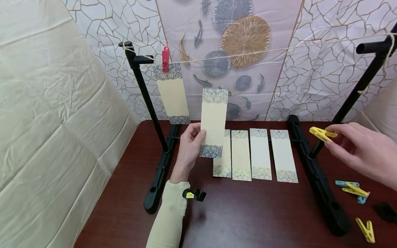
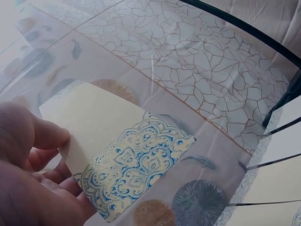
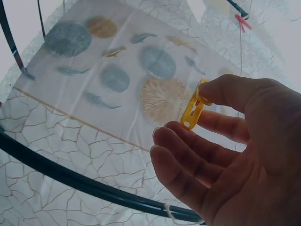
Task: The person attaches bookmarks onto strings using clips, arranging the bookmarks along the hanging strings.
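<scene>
My left hand [image 1: 190,144] pinches a cream bookmark [image 1: 214,116] with blue patterned ends by its left edge, upright below the string [image 1: 248,54]. In the left wrist view the thumb lies on the face of the bookmark [image 2: 136,160]. My right hand [image 1: 367,151] is raised by the right post and pinches a yellow clothespin [image 1: 321,134] between thumb and forefinger; the right wrist view shows the clothespin [image 3: 194,106] at the fingertips. A red clothespin [image 1: 165,59] fastens another cream bookmark [image 1: 172,95] to the string's left end.
Several patterned bookmarks [image 1: 260,154] lie in a row on the dark table [image 1: 247,217], one partly hidden behind the held one. Black stands [image 1: 145,93] hold up the string. Blue and yellow clothespins [image 1: 353,189] and a lone yellow clothespin [image 1: 366,230] lie at the right.
</scene>
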{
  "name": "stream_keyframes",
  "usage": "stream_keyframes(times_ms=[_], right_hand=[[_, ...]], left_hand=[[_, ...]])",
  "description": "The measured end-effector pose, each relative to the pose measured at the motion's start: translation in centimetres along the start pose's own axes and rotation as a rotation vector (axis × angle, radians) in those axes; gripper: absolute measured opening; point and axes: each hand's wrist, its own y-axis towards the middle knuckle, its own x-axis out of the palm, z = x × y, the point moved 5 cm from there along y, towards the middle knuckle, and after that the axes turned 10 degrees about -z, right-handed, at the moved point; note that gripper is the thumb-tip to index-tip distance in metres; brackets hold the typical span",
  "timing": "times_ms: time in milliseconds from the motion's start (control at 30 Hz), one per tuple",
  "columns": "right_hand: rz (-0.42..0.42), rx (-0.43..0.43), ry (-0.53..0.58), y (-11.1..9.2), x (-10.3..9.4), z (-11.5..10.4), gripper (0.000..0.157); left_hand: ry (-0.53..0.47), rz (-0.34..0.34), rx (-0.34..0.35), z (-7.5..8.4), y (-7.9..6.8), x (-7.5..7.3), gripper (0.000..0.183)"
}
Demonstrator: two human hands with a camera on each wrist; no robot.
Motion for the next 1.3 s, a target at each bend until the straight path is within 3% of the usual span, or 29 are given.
stream_keyframes(times_ms=[300, 700, 1300], right_hand=[[0.05, -0.085, -0.009, 1.0, -1.1, -1.5, 0.03], [0.044, -0.129, -0.034, 2.9, -2.3, -3.3, 0.038], [0.146, -0.213, 0.063, 5.5, -4.2, -4.6, 0.031]], left_hand=[[-0.017, 0.0, 0.038, 1.2, 0.0, 0.0, 0.022], [-0.03, 0.016, 0.085, 2.6, 0.8, 0.0, 0.023], [-0.07, 0.036, 0.126, 4.2, 1.5, 0.3, 0.022]])
